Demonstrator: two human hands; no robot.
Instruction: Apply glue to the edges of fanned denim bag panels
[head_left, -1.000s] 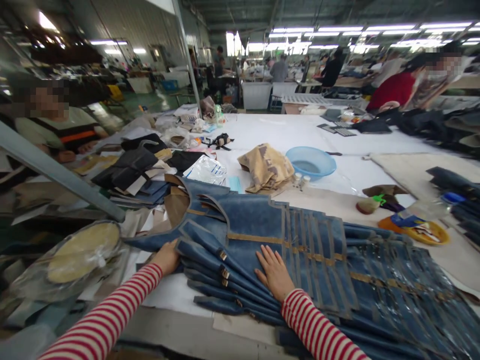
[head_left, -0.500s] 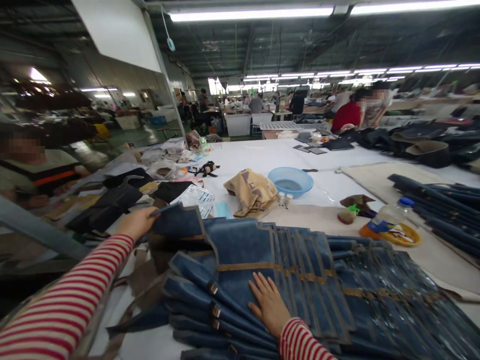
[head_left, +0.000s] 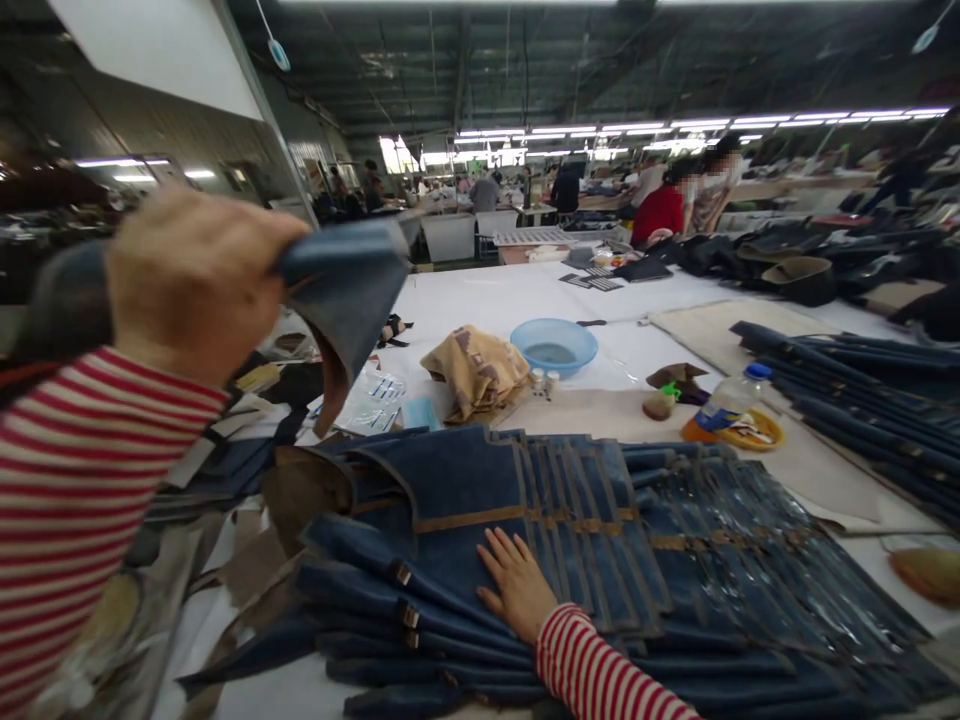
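Raised at the left, my left hand (head_left: 199, 280) is closed around the edge of a blue leather-look panel (head_left: 360, 285). The panel hangs curled from the fist, its brownish underside partly showing, and is blurred by motion. My right hand (head_left: 516, 585) lies flat, fingers spread, on a fanned stack of blue panels (head_left: 465, 475) with grey-brown edging and a tan strip across. Below it, folded blue bundles (head_left: 360, 590) with small labels point to the left. Further right, more of the overlapping panels (head_left: 765, 560) have a glossy, clear-looking surface.
Behind the stack are a crumpled camouflage cloth (head_left: 476, 370), a blue basin (head_left: 555, 345), a bottle with orange liquid (head_left: 727, 405) and a yellow dish (head_left: 761, 432). Further blue bundles (head_left: 855, 390) lie at the right. Scraps (head_left: 247, 545) clutter the left. A person in red (head_left: 658, 213) bends over the far table.
My left hand has lifted the panel's edge up from the stack's left end, toward me. My right hand stays flat on the stack. The view has shifted slightly.
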